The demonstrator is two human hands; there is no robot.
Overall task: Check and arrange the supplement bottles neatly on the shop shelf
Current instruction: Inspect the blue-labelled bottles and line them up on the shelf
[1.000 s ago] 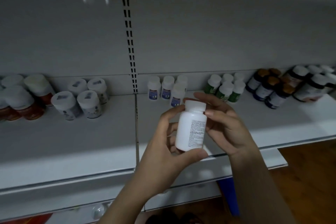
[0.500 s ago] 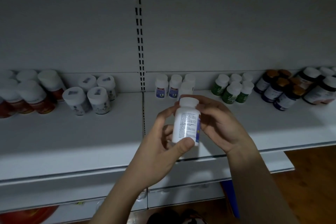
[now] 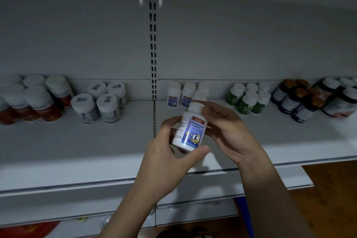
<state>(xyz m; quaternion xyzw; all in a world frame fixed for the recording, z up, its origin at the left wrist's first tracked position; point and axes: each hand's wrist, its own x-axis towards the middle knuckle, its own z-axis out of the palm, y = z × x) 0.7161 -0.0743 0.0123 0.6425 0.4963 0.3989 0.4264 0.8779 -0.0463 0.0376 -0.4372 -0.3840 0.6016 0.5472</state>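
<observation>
Nearest: my left hand (image 3: pixel 166 157), fingers wrapped round the lower body of a white bottle (image 3: pixel 190 132), thumb pressed under its base. My right hand (image 3: pixel 226 128) gripped the same bottle from the right, fingers curled behind its upper body and white cap. The bottle stood slightly tilted, held in the air above the front part of the shelf (image 3: pixel 77 152), its blue label with a red strip at the top turned toward me. Small print on the label was too blurred to read.

Behind, along the back of the shelf, left to right: red-labelled bottles (image 3: pixel 32 102) with white caps, clustered together; four pale bottles (image 3: pixel 100 102) with dark marks on their caps, in two rows; matching blue-labelled bottles (image 3: pixel 180 93) just right of the slotted upright (image 3: pixel 153 50), directly behind the held one; green bottles (image 3: pixel 249 97) with white caps, grouped in two rows; dark bottles (image 3: pixel 301 100) with amber and white caps, packed close at the far right.
</observation>
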